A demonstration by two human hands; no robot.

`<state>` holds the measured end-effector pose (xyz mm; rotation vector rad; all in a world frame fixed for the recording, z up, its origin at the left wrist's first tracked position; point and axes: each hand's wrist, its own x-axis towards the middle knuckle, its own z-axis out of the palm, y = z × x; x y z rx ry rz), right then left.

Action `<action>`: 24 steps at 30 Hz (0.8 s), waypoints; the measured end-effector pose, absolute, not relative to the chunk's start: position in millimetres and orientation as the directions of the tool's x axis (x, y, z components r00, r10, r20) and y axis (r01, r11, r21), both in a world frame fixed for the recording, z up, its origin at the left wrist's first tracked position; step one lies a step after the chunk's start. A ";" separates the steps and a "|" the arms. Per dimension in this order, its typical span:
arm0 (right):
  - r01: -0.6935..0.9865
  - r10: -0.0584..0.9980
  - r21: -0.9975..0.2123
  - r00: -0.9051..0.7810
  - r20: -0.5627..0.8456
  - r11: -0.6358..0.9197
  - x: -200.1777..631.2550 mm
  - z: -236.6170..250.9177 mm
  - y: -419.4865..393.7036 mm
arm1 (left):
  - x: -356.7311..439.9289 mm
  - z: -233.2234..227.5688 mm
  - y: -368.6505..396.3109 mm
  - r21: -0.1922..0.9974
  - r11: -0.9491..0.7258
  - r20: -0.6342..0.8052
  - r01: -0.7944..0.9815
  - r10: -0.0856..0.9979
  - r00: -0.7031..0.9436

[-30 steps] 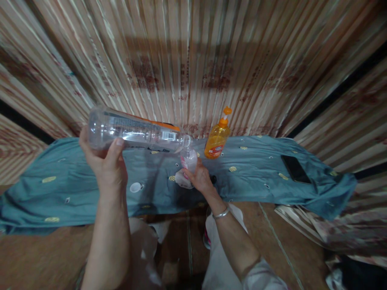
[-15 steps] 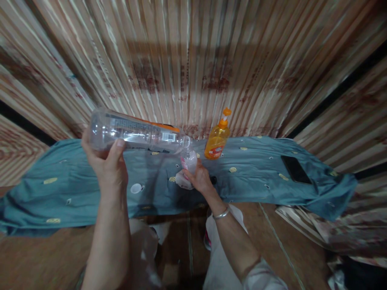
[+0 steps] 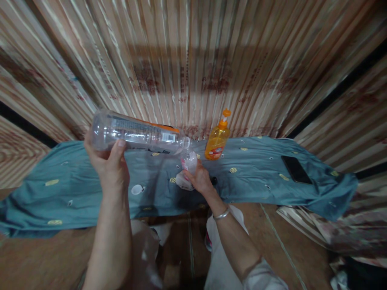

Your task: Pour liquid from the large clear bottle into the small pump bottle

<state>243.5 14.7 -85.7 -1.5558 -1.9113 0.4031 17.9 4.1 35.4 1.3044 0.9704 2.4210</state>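
Observation:
A large clear plastic bottle with an orange and dark label lies tipped nearly level, its mouth pointing right. My left hand is closed around its base end. Below that mouth, a small clear bottle with a pink mark stands upright or slightly tilted, its neck close against the large bottle's mouth; I cannot tell whether they touch. My right hand grips the small bottle from the right side. A crumpled whitish item sits at its foot, partly hidden. Any liquid stream is too faint to make out.
An orange pump bottle stands behind my right hand. A black phone lies at the right on the teal patterned cloth. A white round cap lies left of centre. Striped curtains hang behind. A small black object is beside my right wrist.
Almost nothing differs. The large bottle's base end and my left hand have shifted very slightly right; the right hand and small bottle look the same.

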 end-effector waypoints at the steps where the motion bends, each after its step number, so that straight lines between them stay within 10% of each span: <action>1: 0.763 0.956 -0.596 -0.097 0.276 0.250 243.2 -85.6 14.5 | 18.5 36.0 3.7 0.648 -0.754 0.658 0.109 0.483 -0.577; 24: 0.731 0.961 -0.634 -0.110 0.255 0.252 243.9 -83.1 13.5 | 24.5 40.6 1.7 0.667 -0.736 0.643 0.113 0.493 -0.586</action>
